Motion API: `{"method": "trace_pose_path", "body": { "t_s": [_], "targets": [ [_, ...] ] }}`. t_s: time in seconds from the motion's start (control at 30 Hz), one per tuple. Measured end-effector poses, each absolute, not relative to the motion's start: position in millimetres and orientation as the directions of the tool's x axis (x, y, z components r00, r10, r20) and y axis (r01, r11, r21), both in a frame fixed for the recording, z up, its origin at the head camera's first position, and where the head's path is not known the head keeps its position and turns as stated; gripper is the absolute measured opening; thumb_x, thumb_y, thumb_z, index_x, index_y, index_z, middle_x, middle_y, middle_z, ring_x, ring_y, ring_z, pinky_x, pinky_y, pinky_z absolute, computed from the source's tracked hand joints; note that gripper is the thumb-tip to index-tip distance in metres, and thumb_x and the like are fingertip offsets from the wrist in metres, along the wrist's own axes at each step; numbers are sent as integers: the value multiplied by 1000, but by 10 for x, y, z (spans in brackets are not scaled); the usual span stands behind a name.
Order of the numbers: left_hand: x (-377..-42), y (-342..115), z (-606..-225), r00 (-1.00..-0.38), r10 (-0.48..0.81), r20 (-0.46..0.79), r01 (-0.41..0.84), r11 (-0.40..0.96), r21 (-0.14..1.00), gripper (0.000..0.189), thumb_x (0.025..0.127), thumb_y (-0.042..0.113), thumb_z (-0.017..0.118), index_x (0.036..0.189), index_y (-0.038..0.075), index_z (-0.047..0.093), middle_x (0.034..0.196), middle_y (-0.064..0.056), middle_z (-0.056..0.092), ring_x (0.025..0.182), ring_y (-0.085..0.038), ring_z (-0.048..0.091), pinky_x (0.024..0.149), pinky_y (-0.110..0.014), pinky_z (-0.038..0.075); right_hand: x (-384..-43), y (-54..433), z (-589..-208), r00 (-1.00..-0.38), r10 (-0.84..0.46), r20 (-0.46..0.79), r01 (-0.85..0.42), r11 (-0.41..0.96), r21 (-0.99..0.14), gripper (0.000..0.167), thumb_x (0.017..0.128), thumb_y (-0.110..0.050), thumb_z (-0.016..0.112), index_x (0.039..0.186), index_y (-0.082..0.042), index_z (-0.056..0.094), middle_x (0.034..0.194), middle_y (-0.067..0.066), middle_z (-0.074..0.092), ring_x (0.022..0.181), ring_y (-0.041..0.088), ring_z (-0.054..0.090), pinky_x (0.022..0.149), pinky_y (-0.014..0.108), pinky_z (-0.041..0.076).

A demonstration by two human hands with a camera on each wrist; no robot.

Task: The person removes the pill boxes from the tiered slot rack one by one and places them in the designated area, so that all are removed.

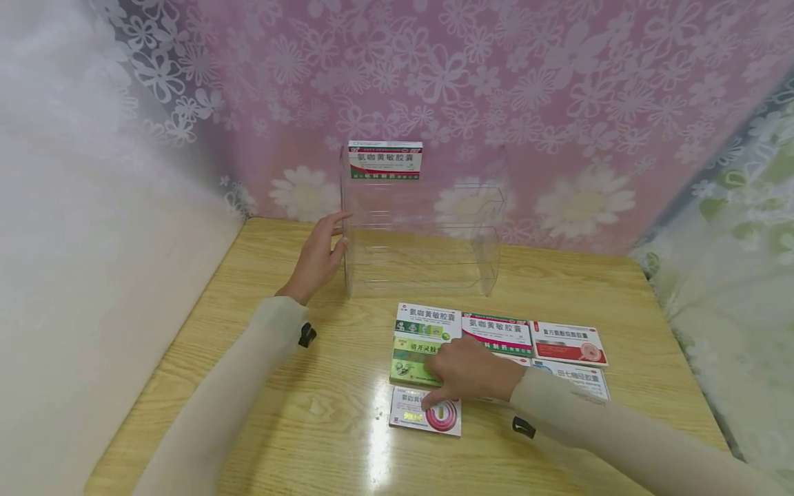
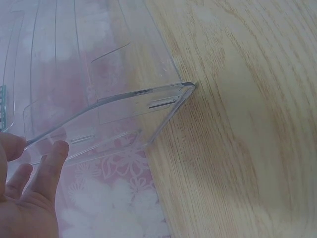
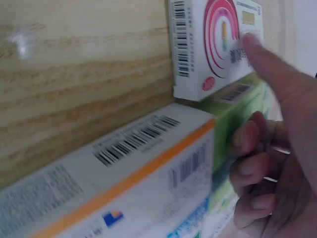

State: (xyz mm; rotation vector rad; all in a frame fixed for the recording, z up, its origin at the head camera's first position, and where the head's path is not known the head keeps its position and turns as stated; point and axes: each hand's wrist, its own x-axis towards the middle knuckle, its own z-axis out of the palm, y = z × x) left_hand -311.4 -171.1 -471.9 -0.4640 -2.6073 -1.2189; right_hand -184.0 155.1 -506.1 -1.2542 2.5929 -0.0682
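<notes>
My left hand (image 1: 315, 258) holds the left side panel of a clear plastic display rack (image 1: 422, 282). In the left wrist view, the thumb meets the panel's front edge while the other fingers (image 2: 47, 173) lie along its outer side. My right hand (image 1: 471, 368) is over the medicine boxes, its fingers loosely bent above a green medicine box (image 1: 406, 372). Its thumb touches the face of a white medicine box with pink rings (image 1: 443, 416). In the right wrist view, no box is between the thumb and the fingers. A red, white and green medicine box (image 1: 384, 164) stands on the rack's top tier.
Beyond the green box lies a white-and-teal box (image 1: 428, 315). To the right are a red-and-green box (image 1: 496, 334), a red-and-white box (image 1: 571, 344) and a white-and-blue box (image 1: 579, 379). My right arm partly covers others. A floral curtain (image 1: 434, 76) hangs behind the wooden table (image 1: 298, 413).
</notes>
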Motion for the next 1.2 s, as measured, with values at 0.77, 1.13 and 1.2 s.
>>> {"method": "trace_pose_path", "body": {
  "t_s": [0.77, 1.13, 1.2],
  "targets": [
    [-3131, -1742, -4688, -917, 179, 357, 390, 599, 699, 57, 112, 5, 58, 165, 19, 42, 167, -17, 44, 144, -39, 59, 109, -58, 58, -2555, 1553, -4491, -665, -746, -46, -688, 635, -352, 40, 107, -58, 64, 85, -25, 65, 69, -15, 59, 58, 2, 49, 56, 24, 44],
    [-3125, -1706, -4738, -919, 179, 350, 384, 602, 700, 53, 114, 9, 57, 165, 16, 42, 166, -18, 44, 144, -38, 59, 112, -57, 57, -3579, 1400, -3557, -833, -497, 243, -541, 639, -547, 43, 110, -34, 68, 145, -10, 63, 145, 14, 60, 127, 35, 66, 106, 54, 60],
    [-3123, -1704, -4748, -918, 178, 354, 386, 602, 699, 54, 114, 9, 57, 165, 16, 43, 166, -18, 45, 143, -38, 59, 112, -57, 57, -3714, 1351, -3496, -839, -460, 289, -538, 630, -560, 50, 110, -33, 68, 154, -13, 57, 156, 14, 51, 136, 38, 61, 112, 55, 57]
  ]
}}
